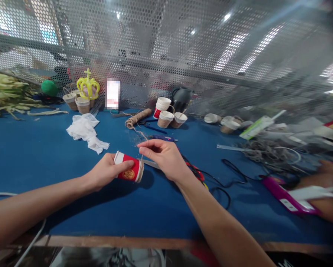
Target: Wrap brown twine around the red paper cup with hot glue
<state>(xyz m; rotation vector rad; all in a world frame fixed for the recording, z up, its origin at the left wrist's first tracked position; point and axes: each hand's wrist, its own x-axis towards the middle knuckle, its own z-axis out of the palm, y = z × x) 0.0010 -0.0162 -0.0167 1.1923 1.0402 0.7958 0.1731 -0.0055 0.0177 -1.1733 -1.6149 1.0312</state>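
My left hand (106, 171) is wrapped round a small red paper cup (128, 171) lying on its side, its base end wound with jute twine. My right hand (163, 157) is closed in a pinch on the twine (140, 134), which runs back from the cup to a spool (138, 118) farther up the blue table (43, 159). Scissors with red handles (195, 171) lie under my right wrist, partly hidden.
Twine-wrapped cups (170, 118) stand mid-back, with more cups and a yellow crown (87, 89) at back left. A crumpled white cloth (85, 131) lies left of the spool. Another person's arm (325, 180) and a purple tool (286, 198) are at right. A perforated metal screen (183, 48) closes off the back.
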